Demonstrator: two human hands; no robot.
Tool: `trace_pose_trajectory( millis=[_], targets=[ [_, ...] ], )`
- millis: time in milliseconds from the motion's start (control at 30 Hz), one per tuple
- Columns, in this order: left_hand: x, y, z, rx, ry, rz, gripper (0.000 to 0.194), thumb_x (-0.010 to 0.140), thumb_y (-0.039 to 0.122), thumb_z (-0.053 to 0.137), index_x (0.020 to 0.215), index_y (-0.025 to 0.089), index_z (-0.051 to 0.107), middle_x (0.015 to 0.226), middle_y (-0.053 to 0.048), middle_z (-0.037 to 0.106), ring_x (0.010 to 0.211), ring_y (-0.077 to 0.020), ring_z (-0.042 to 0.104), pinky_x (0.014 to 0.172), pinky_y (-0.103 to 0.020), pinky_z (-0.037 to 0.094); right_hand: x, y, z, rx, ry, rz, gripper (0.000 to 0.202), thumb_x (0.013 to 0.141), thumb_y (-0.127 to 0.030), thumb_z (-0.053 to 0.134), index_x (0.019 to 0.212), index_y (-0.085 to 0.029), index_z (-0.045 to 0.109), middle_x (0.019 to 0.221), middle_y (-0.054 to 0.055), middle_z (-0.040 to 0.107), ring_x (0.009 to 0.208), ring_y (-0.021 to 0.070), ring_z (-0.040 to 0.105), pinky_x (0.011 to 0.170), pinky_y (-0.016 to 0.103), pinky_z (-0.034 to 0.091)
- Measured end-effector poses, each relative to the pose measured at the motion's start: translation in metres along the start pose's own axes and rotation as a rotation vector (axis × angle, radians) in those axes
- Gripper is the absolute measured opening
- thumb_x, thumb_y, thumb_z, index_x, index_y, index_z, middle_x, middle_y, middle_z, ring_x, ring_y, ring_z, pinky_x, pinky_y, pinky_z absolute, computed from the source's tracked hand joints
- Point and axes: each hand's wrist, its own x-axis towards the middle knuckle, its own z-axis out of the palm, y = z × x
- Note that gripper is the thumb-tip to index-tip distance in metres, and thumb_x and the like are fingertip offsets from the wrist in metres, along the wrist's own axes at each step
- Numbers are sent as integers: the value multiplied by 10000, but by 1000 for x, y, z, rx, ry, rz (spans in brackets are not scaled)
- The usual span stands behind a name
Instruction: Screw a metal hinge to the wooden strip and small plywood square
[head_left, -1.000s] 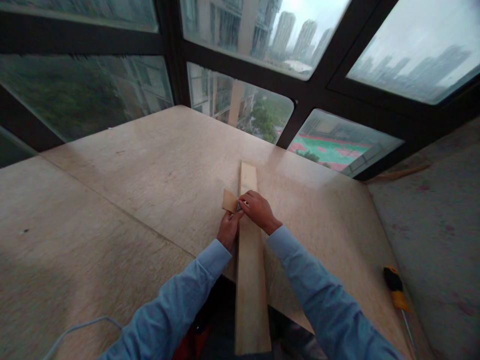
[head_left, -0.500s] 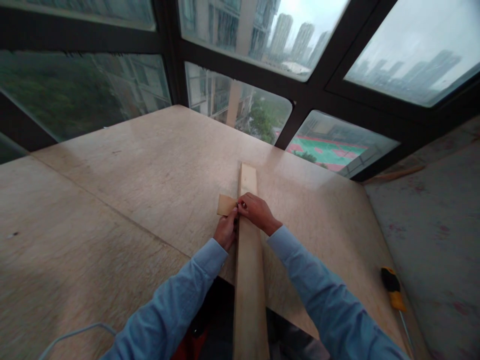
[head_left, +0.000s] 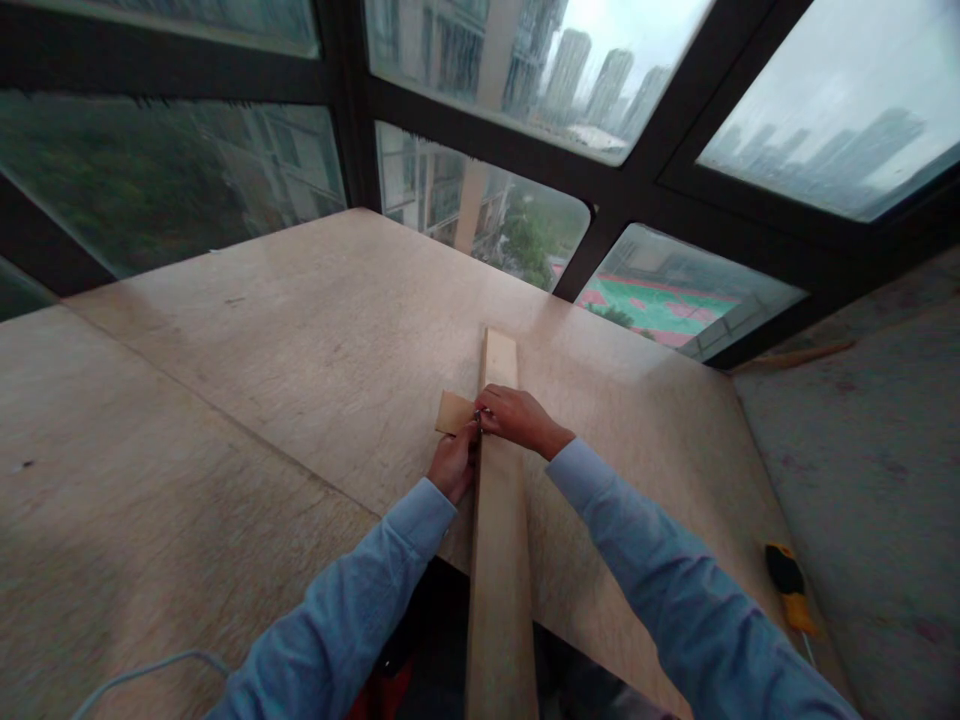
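A long pale wooden board point(head_left: 502, 560) lies lengthwise before me, its near end reaching over the table edge towards my body. My left hand point(head_left: 452, 465) is closed at the board's left side, with whatever it grips mostly hidden. A small tan flat piece point(head_left: 454, 412) juts out to the left just beyond those fingers; whether it is held or joined to something, I cannot tell. My right hand point(head_left: 517, 415) reaches across the top of the board, fingertips pinched around a small dark piece point(head_left: 478, 418) at the left edge, against the left fingers.
A marbled beige tabletop point(head_left: 300, 330) with a seam spreads around the board. A yellow-and-black-handled screwdriver point(head_left: 787, 585) lies at the right by the patterned wall point(head_left: 870, 450). A pale cable point(head_left: 150, 665) curves at the lower left. Dark-framed windows point(head_left: 480, 120) border the far side.
The right hand's fingers have shifted slightly and its wrist has moved a little to the right. The left hand, board and tan piece stay nearly as they were; the view tilts slightly.
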Motion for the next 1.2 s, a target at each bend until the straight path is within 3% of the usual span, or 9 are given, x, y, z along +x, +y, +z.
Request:
trace_pose_trajectory(
  millis=[233,500,833,967,1200],
  targets=[
    [-3,5,2,-6,1,-39,171,711,268,733,776,123,669,658,-43,675,597,-182,660,550,-274,507,-1,6,0,257,73,-18,100,812,-83,602,847,-165,649,857,31,647,752,139,579,708,238,440],
    [-2,3,1,-9,-18,-32,182,724,259,742,811,115,674,681,-53,687,602,-173,655,565,-270,511,3,5,15,426,216,126,107,775,-89,634,864,-142,661,783,6,620,691,123,555,660,223,427],
    [-2,4,2,-8,14,-56,214,690,276,783,773,116,667,651,-33,654,570,-170,630,544,-276,473,-4,5,11,251,169,-39,194,853,-92,564,996,-161,675,947,68,685,838,165,612,785,267,479],
    [-2,4,2,-27,9,-43,231,667,271,807,754,114,661,645,-30,650,555,-154,610,540,-267,465,-2,7,17,185,212,-129,208,857,-81,560,1010,-165,674,974,97,697,895,201,619,826,309,495],
    [-3,5,5,-57,42,-47,158,711,216,770,756,114,658,626,-26,650,524,-139,587,541,-263,461,0,14,25,378,314,-192,216,819,-28,570,927,-187,669,884,70,684,850,197,611,798,316,506]
  ],
)
